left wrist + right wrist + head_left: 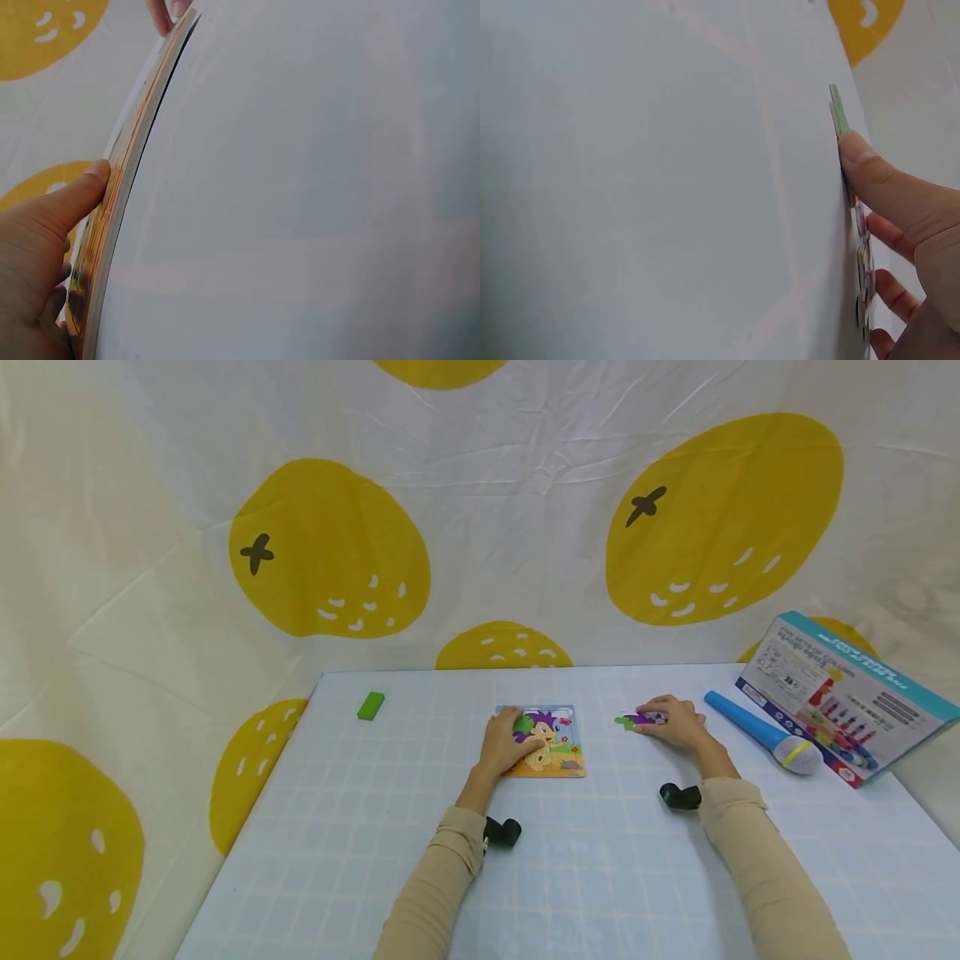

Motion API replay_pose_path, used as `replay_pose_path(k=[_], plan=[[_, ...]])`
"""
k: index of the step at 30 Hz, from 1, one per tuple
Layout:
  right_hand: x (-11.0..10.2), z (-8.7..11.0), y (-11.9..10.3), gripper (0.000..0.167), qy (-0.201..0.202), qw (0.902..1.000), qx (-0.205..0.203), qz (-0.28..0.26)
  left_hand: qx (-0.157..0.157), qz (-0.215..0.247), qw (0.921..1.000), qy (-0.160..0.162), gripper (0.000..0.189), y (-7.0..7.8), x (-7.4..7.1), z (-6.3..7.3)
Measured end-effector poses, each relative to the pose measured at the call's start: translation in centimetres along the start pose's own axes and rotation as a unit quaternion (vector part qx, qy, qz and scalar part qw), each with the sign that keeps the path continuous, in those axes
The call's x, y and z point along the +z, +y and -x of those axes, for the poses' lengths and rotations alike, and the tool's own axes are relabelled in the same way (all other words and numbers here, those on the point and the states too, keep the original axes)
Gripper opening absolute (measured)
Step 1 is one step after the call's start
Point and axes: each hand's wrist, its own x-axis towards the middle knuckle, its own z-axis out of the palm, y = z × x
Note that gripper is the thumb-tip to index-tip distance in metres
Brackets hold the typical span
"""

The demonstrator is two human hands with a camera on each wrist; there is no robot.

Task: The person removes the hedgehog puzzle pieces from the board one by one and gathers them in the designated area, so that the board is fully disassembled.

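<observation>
A square picture puzzle board (562,762) lies on the table, showing a cartoon figure with purple spiky hair. My left hand (501,742) rests on its left part, partly covering the picture. In the left wrist view the thumb (90,184) touches the face of the board near its edge. Right of the board, my right hand (675,725) holds flat purple and green puzzle pieces (625,722) between thumb and fingers, low at the tabletop. The right wrist view shows these thin pieces (840,112) edge-on; the fingers partly hide them.
A green block (371,706) lies at the back left of the table (337,843). To the right are a blue toy microphone (757,731) and a tilted printed box (840,702). A patterned cloth (525,527) hangs behind the table.
</observation>
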Motion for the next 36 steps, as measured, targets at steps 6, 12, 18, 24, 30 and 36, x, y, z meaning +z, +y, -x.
replay_pose_path(k=[6, 12, 18, 24, 30, 36], plan=[[0.6, -0.2, 0.2, 0.064, 0.057, 0.9979, -0.013, -0.028, -0.020, -0.025, 0.9993, 0.022, 0.063, 0.0, 0.1, 0.6], [2.2, -1.0, -2.3, 0.062, 0.120, 0.9889, -0.046, -0.075, -0.040, -0.089, 0.9949, 0.027, 0.063, 0.1, 0.1, 0.9], [4.1, -2.1, -6.5, 0.052, 0.109, 0.9842, -0.089, -0.107, -0.031, -0.122, 0.9917, 0.024, 0.059, 0.3, -0.1, 1.4], [6.6, -3.4, -10.1, 0.046, 0.091, 0.9758, -0.150, -0.131, -0.011, -0.125, 0.9920, 0.018, 0.052, 0.3, -0.4, 2.1], [8.2, -4.4, -13.0, 0.044, 0.070, 0.9698, -0.183, -0.146, 0.020, -0.092, 0.9953, 0.019, 0.044, 0.0, -0.9, 3.0], [9.7, -5.3, -14.6, 0.039, 0.053, 0.9717, -0.203, -0.109, 0.039, -0.079, 0.9960, 0.009, 0.045, -0.3, -1.3, 3.9]])
